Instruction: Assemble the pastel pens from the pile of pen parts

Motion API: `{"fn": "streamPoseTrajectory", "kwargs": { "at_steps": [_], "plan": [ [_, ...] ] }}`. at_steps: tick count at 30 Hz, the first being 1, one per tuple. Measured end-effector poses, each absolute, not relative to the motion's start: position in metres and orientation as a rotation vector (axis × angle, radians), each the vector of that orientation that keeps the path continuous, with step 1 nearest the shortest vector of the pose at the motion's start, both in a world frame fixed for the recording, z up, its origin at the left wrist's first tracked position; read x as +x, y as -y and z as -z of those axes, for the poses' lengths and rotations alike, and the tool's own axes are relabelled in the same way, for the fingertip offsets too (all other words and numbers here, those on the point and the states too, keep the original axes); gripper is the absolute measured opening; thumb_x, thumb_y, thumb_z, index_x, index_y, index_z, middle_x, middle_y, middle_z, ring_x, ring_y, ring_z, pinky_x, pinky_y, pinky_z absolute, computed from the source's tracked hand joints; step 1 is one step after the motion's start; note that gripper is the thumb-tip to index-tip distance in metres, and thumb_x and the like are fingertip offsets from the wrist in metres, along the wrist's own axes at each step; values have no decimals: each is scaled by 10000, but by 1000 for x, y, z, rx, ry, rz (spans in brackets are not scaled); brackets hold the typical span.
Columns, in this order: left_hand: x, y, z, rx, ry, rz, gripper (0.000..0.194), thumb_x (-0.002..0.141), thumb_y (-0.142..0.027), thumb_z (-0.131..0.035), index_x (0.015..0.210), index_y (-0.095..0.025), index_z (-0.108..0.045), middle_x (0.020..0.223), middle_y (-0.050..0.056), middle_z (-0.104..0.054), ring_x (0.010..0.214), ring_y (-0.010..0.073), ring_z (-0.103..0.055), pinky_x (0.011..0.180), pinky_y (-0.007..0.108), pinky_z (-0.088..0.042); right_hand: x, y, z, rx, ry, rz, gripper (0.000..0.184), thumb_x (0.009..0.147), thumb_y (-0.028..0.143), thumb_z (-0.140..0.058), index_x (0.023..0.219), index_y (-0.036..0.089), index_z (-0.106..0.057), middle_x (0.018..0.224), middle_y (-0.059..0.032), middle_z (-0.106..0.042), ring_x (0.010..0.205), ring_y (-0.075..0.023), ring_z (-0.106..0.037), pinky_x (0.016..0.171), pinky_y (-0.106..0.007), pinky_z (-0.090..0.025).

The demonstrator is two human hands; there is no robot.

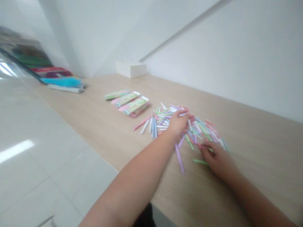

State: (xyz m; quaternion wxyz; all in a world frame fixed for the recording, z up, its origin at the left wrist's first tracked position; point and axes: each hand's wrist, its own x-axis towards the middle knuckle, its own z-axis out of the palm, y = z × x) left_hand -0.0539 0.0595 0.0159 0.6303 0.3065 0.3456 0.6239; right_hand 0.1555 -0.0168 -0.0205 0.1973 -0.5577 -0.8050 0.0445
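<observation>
A loose pile of slim pastel pens [163, 121] in pink, white, blue, green and purple spreads over the wooden table. My left hand [179, 121] reaches over the middle of the pile, its fingers stretched out and apart, touching or just above the pens; blur hides the exact contact. Lower right, my right hand [215, 156] has thumb and fingers pinched at the pile's near edge, on what looks like a pink pen [200, 146]. Beside that hand lies a green pen [199, 161], partly covered by it. A purple pen [179, 158] points towards me, apart from the heap.
Several pastel packs [133, 105] lie left of the pile. A white box [131, 68] stands against the wall at the back. Bright blue and red packaged items [61, 82] sit at the table's far left end. Tiled floor [47, 164] lies beyond the table's left edge.
</observation>
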Motion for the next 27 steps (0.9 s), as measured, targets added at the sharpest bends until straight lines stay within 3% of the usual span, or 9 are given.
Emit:
{"fn": "streamPoseTrajectory", "kwargs": {
  "at_steps": [10, 18, 27],
  "plan": [
    [-67, -64, -29, 537, -693, -1546, 250, 883, -186, -728, 1092, -146, -597, 955, 106, -754, 817, 156, -755, 687, 212, -587, 140, 22, 8, -1494, 2407, -35, 277, 1007, 347, -459, 1108, 249, -698, 1049, -71, -762, 961, -266, -694, 822, -381, -490],
    [-87, -70, -34, 417, -651, -1624, 246, 933, -155, -670, 1147, -189, -555, 908, 58, -752, 887, 153, -765, 758, 220, -609, 120, 5, -9, -1567, 2304, -149, 295, 1006, 415, -455, 1085, 250, -687, 937, -48, -754, 772, -217, -668, 723, -333, -455],
    [-85, -70, -35, 445, -654, -1591, 212, 931, -150, -665, 1103, -184, -547, 898, 52, -751, 837, 143, -760, 710, 207, -598, 104, -97, -14, -1871, 2206, -147, 377, 958, 352, -474, 1204, 196, -713, 1128, -118, -764, 973, -245, -700, 800, -307, -467]
  ]
}}
